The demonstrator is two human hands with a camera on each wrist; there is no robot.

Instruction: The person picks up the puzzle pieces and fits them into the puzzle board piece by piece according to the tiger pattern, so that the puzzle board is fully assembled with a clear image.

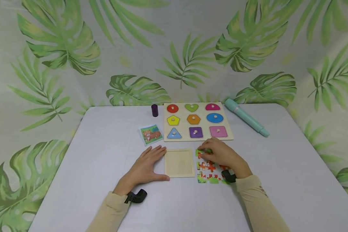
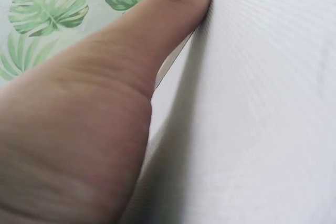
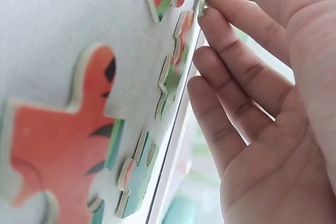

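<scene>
A square wooden puzzle tray (image 1: 178,163) with a raised rim lies in the middle of the table, bare inside. My left hand (image 1: 146,166) spans its left side, fingers straight and spread, fingertips at the upper corner and thumb at the lower one. Right of the tray, animal jigsaw pieces (image 1: 211,166) in orange and green lie loosely in rows. Over the back row, my right hand (image 1: 220,154) pinches a jigsaw piece (image 1: 198,153) between thumb and fingers. In the right wrist view, fingertips (image 3: 202,56) of that hand hang close above the table beside other pieces (image 3: 63,145).
Behind the tray lies a wooden board (image 1: 184,137) of coloured knobbed shapes. A picture card (image 1: 151,134) of a brown animal is at its left, with a dark purple cylinder (image 1: 154,110) behind. A mint-green tube-like stick (image 1: 246,117) lies back right.
</scene>
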